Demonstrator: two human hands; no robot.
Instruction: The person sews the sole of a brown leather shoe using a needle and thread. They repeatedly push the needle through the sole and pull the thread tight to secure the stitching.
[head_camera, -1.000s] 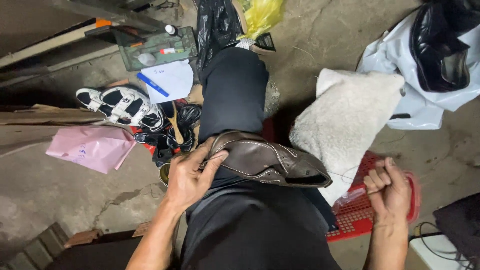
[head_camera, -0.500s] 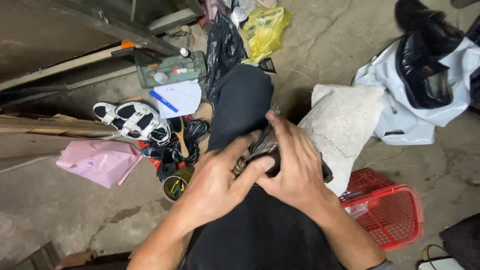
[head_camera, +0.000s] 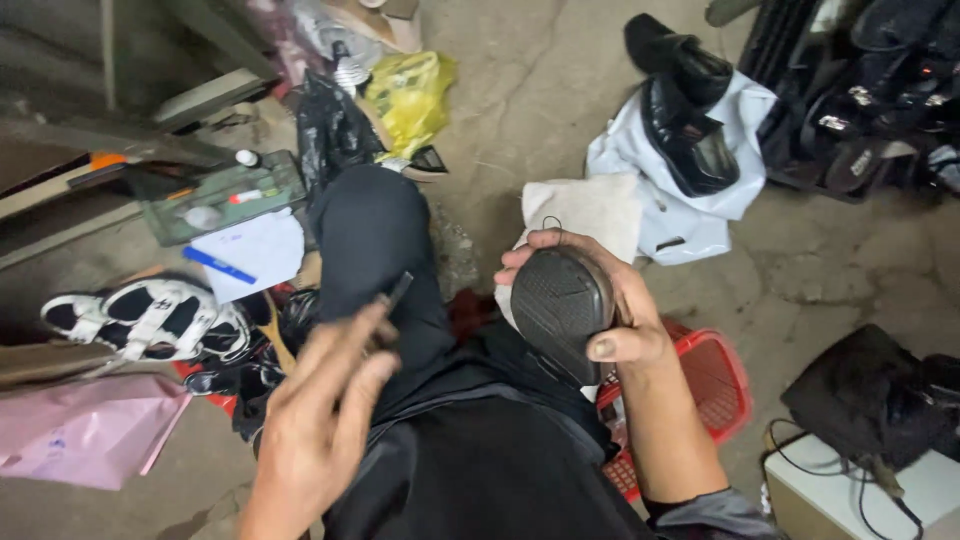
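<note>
Right hand (head_camera: 610, 310) wrapped around a dark shoe (head_camera: 558, 305), thumb pressed on the near edge, sole turned up toward the camera, seemingly to bare the tread for inspection. Shoe raised above the lap, just over a red basket (head_camera: 715, 375). Left hand (head_camera: 325, 420) loosely curled, pinching a thin dark tool (head_camera: 393, 295) at the fingertips, tip aimed toward the shoe but well apart from it. Beyond the knee, a white cloth (head_camera: 590, 210) on the concrete floor (head_camera: 520, 90). Further left, white sandals (head_camera: 150, 320), a pink bag (head_camera: 90, 430), a green tray (head_camera: 225, 195). Far right, black shoes (head_camera: 685, 130) on a pale bag.
</note>
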